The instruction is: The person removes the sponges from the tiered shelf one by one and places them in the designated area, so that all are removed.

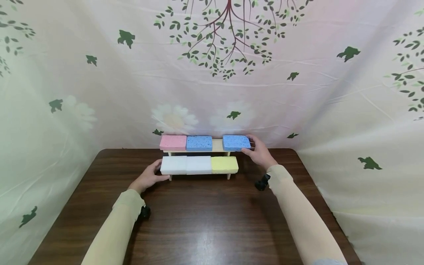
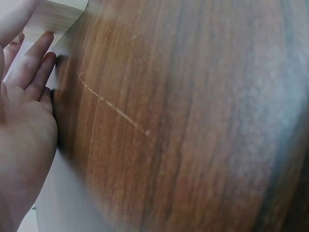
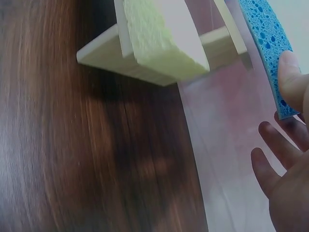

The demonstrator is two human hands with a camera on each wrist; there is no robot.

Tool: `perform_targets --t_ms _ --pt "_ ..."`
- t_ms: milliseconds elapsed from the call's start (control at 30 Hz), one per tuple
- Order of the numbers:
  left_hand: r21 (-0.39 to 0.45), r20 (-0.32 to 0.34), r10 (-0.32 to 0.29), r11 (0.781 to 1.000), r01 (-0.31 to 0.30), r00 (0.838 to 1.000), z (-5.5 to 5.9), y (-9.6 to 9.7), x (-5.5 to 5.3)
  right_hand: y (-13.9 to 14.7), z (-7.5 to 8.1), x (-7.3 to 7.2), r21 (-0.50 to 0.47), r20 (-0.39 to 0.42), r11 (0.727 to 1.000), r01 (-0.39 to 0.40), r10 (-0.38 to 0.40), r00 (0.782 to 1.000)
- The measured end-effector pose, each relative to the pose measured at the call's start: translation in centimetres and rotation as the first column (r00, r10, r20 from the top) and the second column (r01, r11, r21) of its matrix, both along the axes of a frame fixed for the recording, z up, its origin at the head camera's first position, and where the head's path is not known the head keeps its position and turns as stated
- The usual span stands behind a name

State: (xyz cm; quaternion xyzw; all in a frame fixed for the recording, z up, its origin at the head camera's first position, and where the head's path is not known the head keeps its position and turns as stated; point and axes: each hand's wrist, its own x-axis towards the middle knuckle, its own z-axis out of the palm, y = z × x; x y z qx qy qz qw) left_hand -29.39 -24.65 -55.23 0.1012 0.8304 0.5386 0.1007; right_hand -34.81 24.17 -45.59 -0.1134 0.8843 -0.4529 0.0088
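Note:
My left hand (image 1: 149, 176) grips the left end of a white sponge (image 1: 173, 165), thumb at the front and fingers behind. Beside the wooden stand (image 2: 58, 19), its lower fingers (image 2: 42, 72) are extended in the left wrist view, where the sponge is out of sight. At the right end of the rear shelf (image 1: 217, 145), my right hand (image 1: 260, 152) pinches a blue sponge (image 3: 268, 46). Its lower fingers are spread apart. A bare gap separates that sponge from another blue sponge (image 1: 199, 143), which sits beside a pink sponge (image 1: 173, 142).
On the lower front shelf, a second white sponge (image 1: 198, 165) and a yellow sponge (image 1: 224, 165) sit in line. The dark wooden table (image 1: 205, 221) extends in front. A patterned cloth (image 1: 212, 99) hangs behind and along both sides.

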Motion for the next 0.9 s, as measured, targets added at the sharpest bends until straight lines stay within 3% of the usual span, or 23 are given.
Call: perform_targets --t_ms 900 --pt "-0.006 -0.003 0.000 1.000 0.000 1.000 -0.1 -0.1 0.0 5.1 -1.0 1.5 0.010 -0.001 0.997 0.081 -0.081 0.997"
